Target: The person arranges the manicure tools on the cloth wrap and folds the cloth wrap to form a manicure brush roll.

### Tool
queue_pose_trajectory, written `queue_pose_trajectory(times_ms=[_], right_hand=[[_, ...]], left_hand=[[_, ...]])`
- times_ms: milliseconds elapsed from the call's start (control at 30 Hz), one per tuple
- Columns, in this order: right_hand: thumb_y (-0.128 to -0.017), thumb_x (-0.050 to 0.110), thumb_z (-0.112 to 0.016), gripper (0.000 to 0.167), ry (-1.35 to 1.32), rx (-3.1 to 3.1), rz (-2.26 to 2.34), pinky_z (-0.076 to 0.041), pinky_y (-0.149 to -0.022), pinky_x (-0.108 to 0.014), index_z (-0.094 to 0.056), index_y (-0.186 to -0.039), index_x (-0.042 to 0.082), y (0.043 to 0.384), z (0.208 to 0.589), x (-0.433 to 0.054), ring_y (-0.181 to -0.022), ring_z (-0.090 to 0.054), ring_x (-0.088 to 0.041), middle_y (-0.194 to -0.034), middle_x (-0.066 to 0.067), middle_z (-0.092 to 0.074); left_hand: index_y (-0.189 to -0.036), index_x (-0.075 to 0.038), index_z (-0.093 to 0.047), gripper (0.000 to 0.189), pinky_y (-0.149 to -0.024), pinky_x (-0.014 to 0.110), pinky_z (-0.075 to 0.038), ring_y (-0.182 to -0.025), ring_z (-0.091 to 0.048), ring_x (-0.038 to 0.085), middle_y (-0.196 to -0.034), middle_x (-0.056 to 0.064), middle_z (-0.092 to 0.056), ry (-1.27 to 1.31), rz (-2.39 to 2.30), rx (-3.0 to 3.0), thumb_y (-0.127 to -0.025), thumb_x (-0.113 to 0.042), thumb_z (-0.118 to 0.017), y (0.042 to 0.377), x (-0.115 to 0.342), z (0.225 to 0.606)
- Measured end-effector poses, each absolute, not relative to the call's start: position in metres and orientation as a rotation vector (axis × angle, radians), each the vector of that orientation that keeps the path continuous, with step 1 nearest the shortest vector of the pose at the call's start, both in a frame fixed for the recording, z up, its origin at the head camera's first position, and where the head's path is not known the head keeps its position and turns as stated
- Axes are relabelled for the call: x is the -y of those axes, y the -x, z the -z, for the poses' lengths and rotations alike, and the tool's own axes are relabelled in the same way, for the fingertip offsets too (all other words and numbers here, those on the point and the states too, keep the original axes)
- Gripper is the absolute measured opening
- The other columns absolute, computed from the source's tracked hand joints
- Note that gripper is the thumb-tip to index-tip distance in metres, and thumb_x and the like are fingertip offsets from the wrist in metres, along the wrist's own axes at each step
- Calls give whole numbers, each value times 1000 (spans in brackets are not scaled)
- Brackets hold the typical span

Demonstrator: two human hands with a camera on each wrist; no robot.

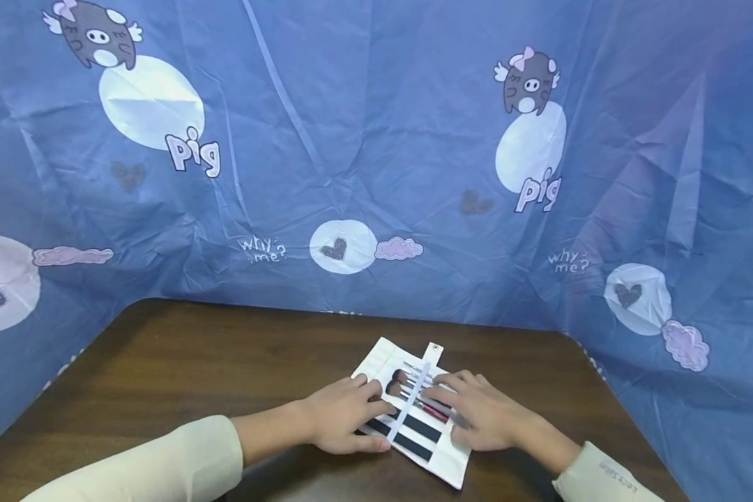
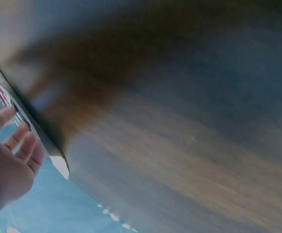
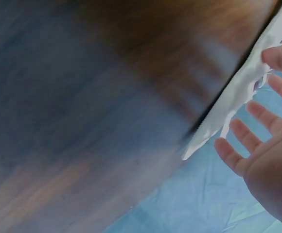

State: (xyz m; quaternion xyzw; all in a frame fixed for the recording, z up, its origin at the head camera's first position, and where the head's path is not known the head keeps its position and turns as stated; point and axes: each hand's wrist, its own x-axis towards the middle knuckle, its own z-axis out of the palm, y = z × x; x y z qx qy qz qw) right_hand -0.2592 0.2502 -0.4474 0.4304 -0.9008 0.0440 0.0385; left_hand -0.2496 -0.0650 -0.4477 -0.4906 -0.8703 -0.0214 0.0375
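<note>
An unrolled white brush case [image 1: 450, 466] lies at a slant on the table. Tucked under its pale elastic band [image 1: 408, 406] are several makeup brushes [image 1: 393, 388], one with a red handle [image 1: 436, 413]. Below them, black strips [image 1: 413, 446] show in the case. My left hand [image 1: 341, 416] rests at the case's left edge with loosely bent fingers. From the other side, my right hand [image 1: 488, 413] spreads its fingers over the case's right part, near the brush handles. Both wrist views show the case [image 3: 219, 109] edge-on beside the fingers; the left fingertips partly hide it.
The brown wooden table [image 1: 226, 355] extends around the case. A strap with a snap button [image 1: 436, 348] sticks out from the case's far edge. Behind and beside the table hangs a blue printed cloth [image 1: 414, 139].
</note>
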Motion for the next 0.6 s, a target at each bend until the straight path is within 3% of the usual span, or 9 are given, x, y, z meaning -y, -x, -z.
queue_pose_trajectory(times_ms=[133,233,367,600], right_hand=[[-97,38,-62,54,-1289,2764,-105,-45,-95,-49,-52,-148,24,251,444,-241,-122,-50,-24,-142,-7,-55],[-97,64,-54,65,-1267,2767,-44,-46,-95,-51,-51,-149,25,240,446,-232,-121,-51,-25,-142,-6,-55],[-91,80,-46,79,-1257,2796,32,-45,-98,-54,-47,-152,30,229,451,-224,-126,-48,-27,-147,-2,-50],[-91,79,-49,80,-1283,2758,38,-42,-102,-54,-44,-154,29,230,449,-227,-131,-43,-25,-151,-4,-47]], left_hand=[[-152,-23,-47,59,-100,40,-47,-125,-48,22,-144,5,-49,1536,140,2685,-103,-57,-49,263,72,447],[-151,-20,-47,59,-108,41,-44,-132,-47,22,-147,4,-49,1545,175,2718,-103,-53,-53,272,78,449],[-144,-20,-54,55,-106,36,-44,-126,-50,18,-141,0,-55,1550,181,2746,-101,-54,-56,275,85,449],[-144,-23,-54,62,-99,34,-47,-114,-52,17,-131,-1,-56,1539,25,2753,-98,-65,-52,265,91,442]])
